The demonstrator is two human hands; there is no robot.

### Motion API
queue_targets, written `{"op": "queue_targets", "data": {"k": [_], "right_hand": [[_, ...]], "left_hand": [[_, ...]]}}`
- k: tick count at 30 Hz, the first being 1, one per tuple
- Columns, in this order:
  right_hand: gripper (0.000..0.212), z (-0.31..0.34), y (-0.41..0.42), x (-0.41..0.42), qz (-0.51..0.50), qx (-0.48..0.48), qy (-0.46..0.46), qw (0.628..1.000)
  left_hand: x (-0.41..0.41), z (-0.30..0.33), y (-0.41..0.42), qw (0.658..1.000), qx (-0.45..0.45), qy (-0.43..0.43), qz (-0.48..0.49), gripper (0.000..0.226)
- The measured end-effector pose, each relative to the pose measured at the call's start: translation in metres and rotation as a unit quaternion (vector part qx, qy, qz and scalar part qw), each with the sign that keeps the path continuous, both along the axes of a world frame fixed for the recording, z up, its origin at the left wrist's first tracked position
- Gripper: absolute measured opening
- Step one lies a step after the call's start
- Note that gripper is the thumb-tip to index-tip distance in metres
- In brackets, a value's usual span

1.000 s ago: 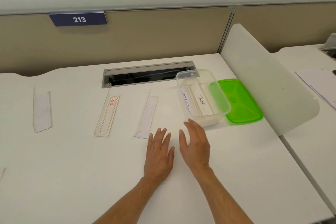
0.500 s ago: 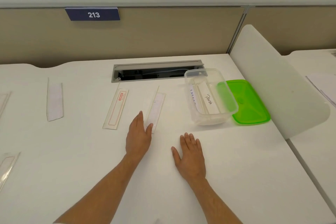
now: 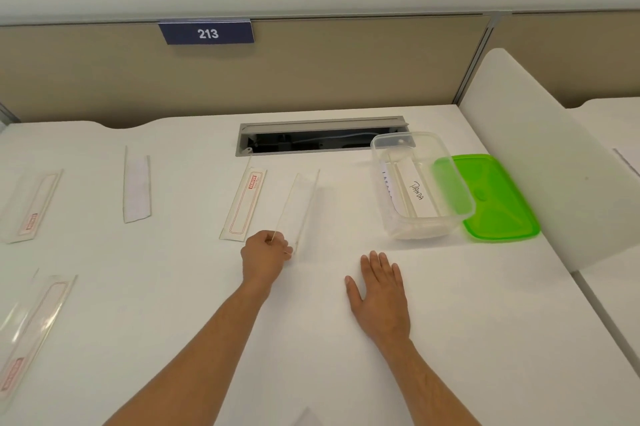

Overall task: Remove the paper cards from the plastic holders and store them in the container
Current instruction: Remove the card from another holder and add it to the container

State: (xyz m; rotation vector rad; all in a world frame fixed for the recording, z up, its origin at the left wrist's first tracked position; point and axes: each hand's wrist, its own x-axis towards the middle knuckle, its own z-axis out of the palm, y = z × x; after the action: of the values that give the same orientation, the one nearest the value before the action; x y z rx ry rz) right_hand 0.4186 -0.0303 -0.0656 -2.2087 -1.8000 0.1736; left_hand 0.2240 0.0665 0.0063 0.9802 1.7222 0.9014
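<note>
A clear plastic holder (image 3: 299, 207) with a white card inside lies on the white desk (image 3: 450, 321). Just left lies a red-printed holder (image 3: 245, 206); to the right, a clear container (image 3: 420, 183) holding cards. The left hand (image 3: 265, 256) pinches the holder's near end. The right hand (image 3: 379, 290) rests flat, fingers together.

Both bare forearms reach up from the bottom edge toward the middle of the frame. The left hand (image 3: 266, 252), just left of centre, has its fingers curled under and pinches the near end of a clear plastic holder (image 3: 298, 206). The right hand (image 3: 379, 290), lower and to the right, lies flat, palm down, fingers straight and close together, thumb spread leftward.
</note>
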Motion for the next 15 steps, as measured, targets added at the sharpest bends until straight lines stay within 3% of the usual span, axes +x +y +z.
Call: {"op": "queue_targets", "data": {"k": [4, 7, 12, 15], "right_hand": [[0.066, 0.003, 0.001, 0.000, -0.014, -0.007, 0.056, 0.998], [0.047, 0.018, 0.007, -0.008, -0.053, -0.012, 0.212, 0.976], [0.029, 0.067, 0.003, -0.041, -0.098, -0.023, 0.496, 0.863], [0.027, 0.086, -0.001, -0.062, -0.055, -0.065, 0.648, 0.756]], "left_hand": [[-0.009, 0.001, -0.013, 0.986, -0.035, -0.157, 0.044, 0.013], [-0.013, 0.001, -0.028, 0.968, -0.046, -0.243, 0.044, 0.017], [-0.010, 0.009, -0.057, 0.931, -0.043, -0.359, 0.059, 0.011], [-0.006, 0.015, -0.073, 0.920, -0.049, -0.389, 0.031, 0.009]]}}
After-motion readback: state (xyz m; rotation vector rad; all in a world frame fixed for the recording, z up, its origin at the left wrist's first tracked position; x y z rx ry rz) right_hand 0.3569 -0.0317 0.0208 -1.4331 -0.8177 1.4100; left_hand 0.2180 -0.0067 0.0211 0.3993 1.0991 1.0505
